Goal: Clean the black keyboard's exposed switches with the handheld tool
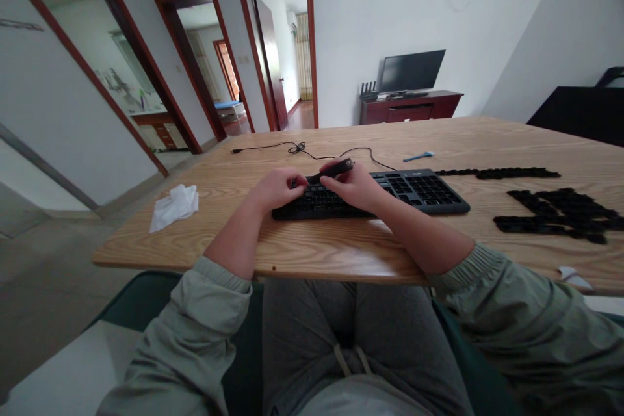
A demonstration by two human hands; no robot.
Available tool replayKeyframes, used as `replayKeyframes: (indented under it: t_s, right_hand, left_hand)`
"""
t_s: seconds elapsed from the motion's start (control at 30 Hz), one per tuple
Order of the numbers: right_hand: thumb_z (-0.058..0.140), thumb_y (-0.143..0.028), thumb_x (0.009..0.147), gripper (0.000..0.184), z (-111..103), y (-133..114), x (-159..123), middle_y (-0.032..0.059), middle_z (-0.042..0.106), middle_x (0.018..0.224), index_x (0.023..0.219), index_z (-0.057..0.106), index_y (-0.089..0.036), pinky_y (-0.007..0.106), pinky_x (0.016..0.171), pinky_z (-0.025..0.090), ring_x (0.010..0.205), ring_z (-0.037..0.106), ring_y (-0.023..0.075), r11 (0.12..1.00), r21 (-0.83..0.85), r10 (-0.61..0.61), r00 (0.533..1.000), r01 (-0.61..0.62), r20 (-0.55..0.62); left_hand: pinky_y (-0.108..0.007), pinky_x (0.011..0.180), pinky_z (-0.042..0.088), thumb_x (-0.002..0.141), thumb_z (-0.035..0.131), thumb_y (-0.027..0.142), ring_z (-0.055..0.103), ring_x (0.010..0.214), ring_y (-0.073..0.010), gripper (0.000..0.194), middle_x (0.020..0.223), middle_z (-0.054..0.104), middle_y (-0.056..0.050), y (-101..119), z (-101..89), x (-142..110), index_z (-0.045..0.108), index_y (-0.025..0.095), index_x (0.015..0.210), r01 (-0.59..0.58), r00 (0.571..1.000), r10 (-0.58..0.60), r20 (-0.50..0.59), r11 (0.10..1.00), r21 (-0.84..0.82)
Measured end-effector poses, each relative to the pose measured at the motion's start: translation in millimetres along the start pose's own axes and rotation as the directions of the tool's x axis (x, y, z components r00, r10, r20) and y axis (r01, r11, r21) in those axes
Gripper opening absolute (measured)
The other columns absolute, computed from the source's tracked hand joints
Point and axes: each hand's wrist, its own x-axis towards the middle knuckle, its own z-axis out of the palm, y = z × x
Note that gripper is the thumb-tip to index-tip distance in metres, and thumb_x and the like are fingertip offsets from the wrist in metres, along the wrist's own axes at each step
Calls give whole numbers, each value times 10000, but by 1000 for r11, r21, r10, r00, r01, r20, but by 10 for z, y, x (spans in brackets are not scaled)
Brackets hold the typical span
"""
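Keyboard (pixel 416 190): long, flat dark plastic slab with rounded corners, lying near the table's front edge beneath both hands; its right part shows a grid of black squares edged in grey.
Right hand (pixel 359 186): fingers wrapped around a thick, black, rod-shaped tool (pixel 338 169), slanted over the keyboard.
Left hand (pixel 275 190): fingers bent at the keyboard's left part; cannot tell whether they pinch anything.
Table (pixel 336 257): pale wood, wavy grain, faintly shiny.
Cable (pixel 296 148): thin, black, bunched in loops.
Black pieces (pixel 560 211): small, lumpy, in rows and clusters at right.
Tissue (pixel 176 207): white, soft, crumpled.
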Motion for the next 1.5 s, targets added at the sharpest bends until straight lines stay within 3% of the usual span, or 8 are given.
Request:
replayKeyframes:
  t_s: [0.1, 0.2, 0.53, 0.67, 0.8, 0.97, 1.27, 1.5]
  right_hand:
    - [659, -342, 783, 295, -9, -14, -20, 51, 696, 893, 1015, 670, -159, 300, 703, 470, 763, 585, 161, 1000, 5, 6, 998, -5, -56]
    - [658, -334, 786, 299, -24, -10, -24, 37, 684, 861, 1032, 663, -165, 284, 662, 452, 723, 562, 147, 1000, 8, 8, 998, -7, -57]
    - [648, -300, 818, 306, 57, -20, 6, 84, 721, 1069, 1090, 674, -163, 347, 892, 517, 968, 656, 193, 995, 96, -43, 997, 36, 64]
    - [646, -317, 836, 332, 93, -22, 13, 85, 716, 1069, 1132, 673, -169, 325, 820, 529, 898, 653, 182, 994, 72, -84, 993, 78, 88]
    - [630, -341, 841, 412, 47, 13, 2, 66, 703, 940, 1198, 649, -138, 276, 662, 488, 685, 581, 131, 998, -68, 17, 999, -15, 41]
    - [595, -267, 856, 199, 25, 68, -11, 45, 713, 834, 945, 724, -146, 264, 692, 440, 720, 596, 139, 963, -270, 60, 989, -21, 136]
    - [570, -234, 881, 196, 66, 112, -16, 47, 750, 868, 921, 747, -159, 262, 694, 433, 747, 644, 160, 940, -342, 88, 976, -16, 199]
    - [571, -268, 908, 245, 111, 164, 1, 61, 768, 930, 1017, 778, -193, 272, 734, 447, 769, 663, 175, 908, -417, 58, 974, 41, 220]
  left_hand:
    - [-258, 632, 436, 787, 622, 252, 545, 654, -124, 125, 741, 639, -7, 8, -13, -13, 680, 165, 856, 27, 994, -28, -103, 1000, -10]
    - [-252, 601, 428, 792, 643, 287, 520, 628, -111, 235, 797, 629, -1, -5, -12, -26, 632, 166, 993, 62, 987, -68, -145, 997, -50]
    - [-362, 939, 487, 793, 705, 438, 621, 1044, -229, 462, 1139, 684, -76, 155, 21, 7, 653, 209, 1191, -86, 994, 87, -60, 996, 22]
    - [-381, 947, 470, 852, 628, 365, 624, 1033, -247, 322, 1070, 703, -85, 139, 73, 36, 674, 187, 1116, -69, 995, 76, -57, 990, 122]
    - [-355, 856, 489, 916, 537, 431, 641, 952, -234, 365, 1040, 701, -89, 72, 88, 45, 634, 162, 1142, 14, 995, -11, -101, 999, 38]
    - [-307, 728, 482, 880, 578, 426, 625, 793, -186, 285, 860, 680, -50, 51, 99, 53, 616, 155, 957, 168, 972, -177, -154, 984, -66]
    - [-324, 753, 498, 849, 611, 411, 625, 826, -195, 250, 816, 668, -34, 51, 195, 105, 603, 170, 916, 186, 979, -194, -62, 977, -108]
    - [-341, 798, 507, 854, 582, 386, 623, 861, -196, 234, 915, 681, -43, 75, 140, 82, 618, 178, 954, 106, 994, -106, 6, 987, -121]
